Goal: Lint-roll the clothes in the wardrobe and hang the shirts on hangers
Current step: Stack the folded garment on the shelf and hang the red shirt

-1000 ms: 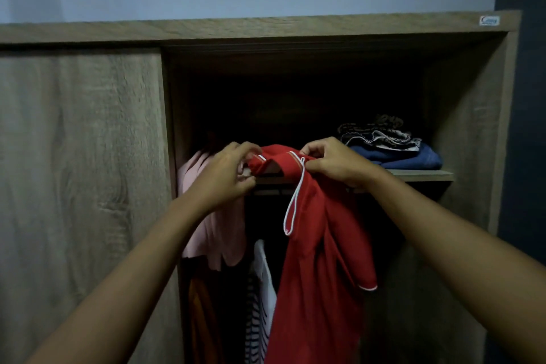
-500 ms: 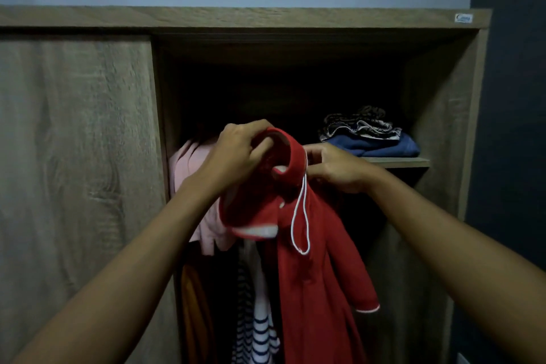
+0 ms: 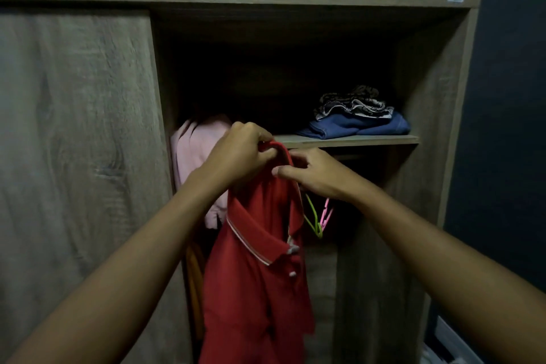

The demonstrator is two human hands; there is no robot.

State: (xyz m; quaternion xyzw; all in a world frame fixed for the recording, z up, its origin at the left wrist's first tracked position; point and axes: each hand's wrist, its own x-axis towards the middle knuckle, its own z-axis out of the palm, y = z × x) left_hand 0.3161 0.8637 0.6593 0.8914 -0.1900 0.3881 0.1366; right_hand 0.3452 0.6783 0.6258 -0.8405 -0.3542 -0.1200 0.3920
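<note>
A red polo shirt (image 3: 260, 269) with a white-trimmed collar hangs down in front of the open wardrobe (image 3: 428, 97). My left hand (image 3: 242, 154) grips the top of the shirt at its neck. My right hand (image 3: 313, 171) pinches the same top edge from the right, close to the left hand. Whether a hanger is inside the shirt is hidden by the cloth and my fingers. Just right of the shirt, under my right wrist, hang a green hanger (image 3: 312, 217) and a pink hanger (image 3: 326, 214).
A pink garment (image 3: 195, 151) hangs at the left of the opening, with an orange one (image 3: 195, 281) below it. Folded blue and patterned clothes (image 3: 354, 124) lie on the shelf (image 3: 348, 140). The sliding door (image 3: 76, 156) covers the left half. A dark wall stands to the right.
The shirt has been turned so its collar and buttons face me. Both hands have closed in together at its top edge, and the green and pink hangers have come into view.
</note>
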